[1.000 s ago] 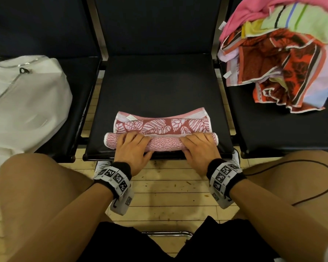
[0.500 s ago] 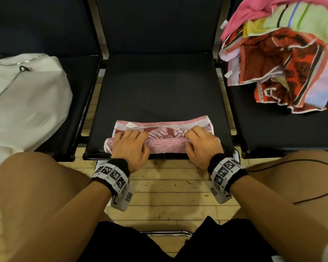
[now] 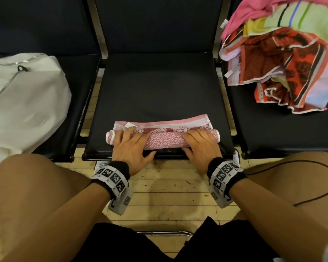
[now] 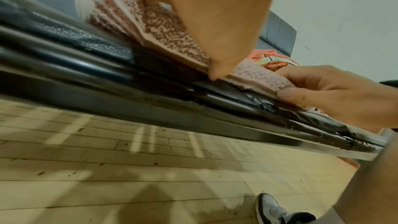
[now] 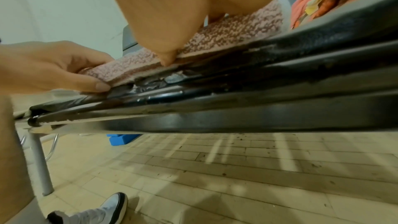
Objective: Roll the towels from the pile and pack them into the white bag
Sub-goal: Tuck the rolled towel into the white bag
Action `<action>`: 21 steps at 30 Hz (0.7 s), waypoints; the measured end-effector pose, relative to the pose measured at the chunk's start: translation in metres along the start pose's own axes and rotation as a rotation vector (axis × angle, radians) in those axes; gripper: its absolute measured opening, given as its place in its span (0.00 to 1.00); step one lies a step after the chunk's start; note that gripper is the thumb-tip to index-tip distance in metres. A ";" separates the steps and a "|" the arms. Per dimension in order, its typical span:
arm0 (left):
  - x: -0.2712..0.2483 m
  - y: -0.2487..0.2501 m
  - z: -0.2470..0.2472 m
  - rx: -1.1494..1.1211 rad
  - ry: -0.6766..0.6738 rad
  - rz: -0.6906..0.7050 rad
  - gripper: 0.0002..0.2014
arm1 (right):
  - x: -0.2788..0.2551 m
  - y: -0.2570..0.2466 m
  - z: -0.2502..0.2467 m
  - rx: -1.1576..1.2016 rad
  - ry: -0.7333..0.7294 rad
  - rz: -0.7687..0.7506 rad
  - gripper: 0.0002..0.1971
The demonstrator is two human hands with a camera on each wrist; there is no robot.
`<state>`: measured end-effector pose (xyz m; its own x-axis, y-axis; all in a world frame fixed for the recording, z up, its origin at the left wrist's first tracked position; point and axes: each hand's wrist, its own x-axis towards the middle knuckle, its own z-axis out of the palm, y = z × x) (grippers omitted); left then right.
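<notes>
A pink leaf-patterned towel [image 3: 165,141] lies half rolled near the front edge of the middle black seat [image 3: 159,87]. A narrow flat strip with a pink border [image 3: 169,123] still lies beyond the roll. My left hand [image 3: 129,146] grips the roll's left part and my right hand [image 3: 201,144] its right part, fingers draped over the top. In the wrist views each thumb [image 4: 215,74] [image 5: 167,60] tucks against the roll's near underside [image 4: 168,35] [image 5: 237,31]. The white bag [image 3: 23,103] sits on the left seat. The towel pile [image 3: 284,59] is heaped on the right seat.
Three black seats stand in a row with metal bars between them. My bare knees flank the middle seat's front edge. Below is a wooden floor with my shoes [image 4: 277,210] [image 5: 101,209] on it. A blue block [image 5: 122,138] lies under the seats.
The roll has grown thicker and taken up more of the flat towel, leaving a narrower strip. Both hands have slid back over the top of the roll.
</notes>
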<state>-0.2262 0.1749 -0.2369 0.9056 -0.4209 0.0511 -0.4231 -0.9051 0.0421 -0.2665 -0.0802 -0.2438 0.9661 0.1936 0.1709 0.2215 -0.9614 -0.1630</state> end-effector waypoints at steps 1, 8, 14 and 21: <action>0.000 -0.002 0.000 0.001 -0.008 0.012 0.25 | 0.001 0.002 0.000 0.012 0.007 0.002 0.21; 0.004 -0.007 -0.010 -0.077 -0.022 -0.011 0.24 | 0.008 0.008 -0.009 -0.009 -0.051 0.017 0.16; 0.005 -0.024 -0.011 0.001 -0.098 -0.105 0.27 | 0.007 0.013 -0.014 0.040 -0.102 0.067 0.16; -0.001 -0.034 -0.013 0.101 -0.071 -0.211 0.30 | 0.015 0.014 -0.017 0.035 -0.205 0.038 0.12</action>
<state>-0.2126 0.2071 -0.2252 0.9750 -0.2215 -0.0188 -0.2222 -0.9734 -0.0555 -0.2516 -0.0942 -0.2268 0.9799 0.1960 -0.0366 0.1850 -0.9621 -0.2003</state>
